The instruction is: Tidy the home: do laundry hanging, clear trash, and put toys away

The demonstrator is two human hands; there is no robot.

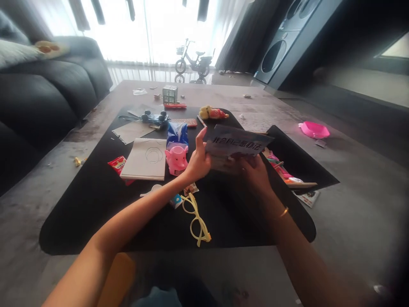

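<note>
A thin book (241, 141) with dark Chinese lettering on its cover is held up over the black table. My left hand (200, 158) grips its left edge, the thumb pointing up. My right hand (255, 172) is closed on the lower edge, its fingertips partly in shadow. Left of my left hand stand a pink pig-shaped toy (177, 159) and a blue packet (177, 134). A sketch pad (143, 160) with circles drawn on it lies further left. Below my left forearm rest yellow glasses frames (196, 219) and a small blue-and-white packet (176, 201).
A dark open box (303, 166) with colourful items stands at the right edge. Behind are a doll (213, 113), a toy car (154, 118) and a clear cube (170, 94). A pink tray (315, 129) lies on the floor, right. A black sofa (47, 94) is on the left.
</note>
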